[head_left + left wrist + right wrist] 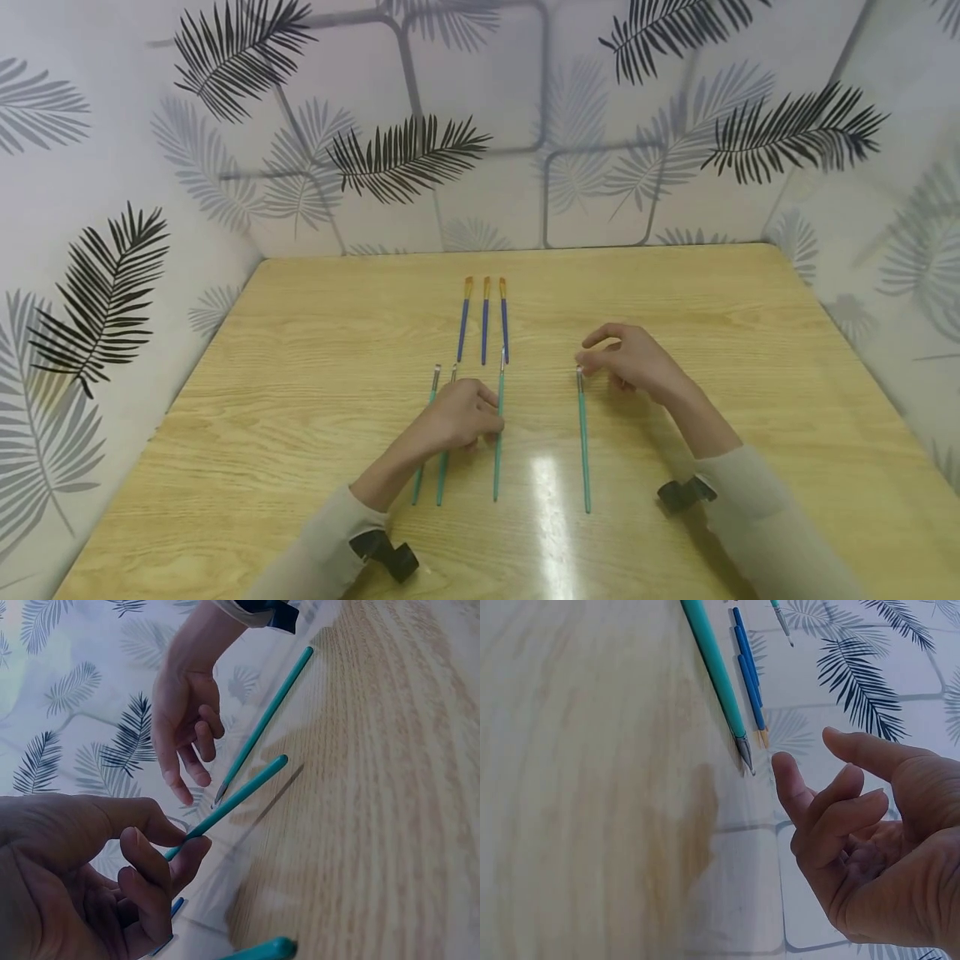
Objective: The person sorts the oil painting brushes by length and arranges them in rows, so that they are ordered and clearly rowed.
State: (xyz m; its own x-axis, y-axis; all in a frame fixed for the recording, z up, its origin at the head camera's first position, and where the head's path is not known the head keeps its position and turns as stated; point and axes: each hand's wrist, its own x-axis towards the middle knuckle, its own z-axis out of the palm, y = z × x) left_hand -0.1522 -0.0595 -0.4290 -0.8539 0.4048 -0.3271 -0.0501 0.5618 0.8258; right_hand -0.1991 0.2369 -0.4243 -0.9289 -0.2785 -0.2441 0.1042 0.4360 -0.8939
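My left hand (459,412) pinches a slim teal paintbrush (498,467) between thumb and fingers. In the left wrist view this teal paintbrush (251,787) slants up off the wooden surface, a shadow under its handle. Two more teal paintbrushes lie side by side at the left hand, partly covered by it; one is the leftmost brush (417,486). My right hand (633,362) hovers by the bristle end of a separate teal paintbrush (584,454) lying on the table. Its fingers are loosely bent and hold nothing; in the right wrist view a gap shows between them and that brush (716,675).
Three blue paintbrushes with orange-brown bristles, the middle one (485,329) among them, lie in a row farther back on the wooden table (337,333). Leaf-patterned curtain or wall covering (480,200) rises behind the table and at both sides.
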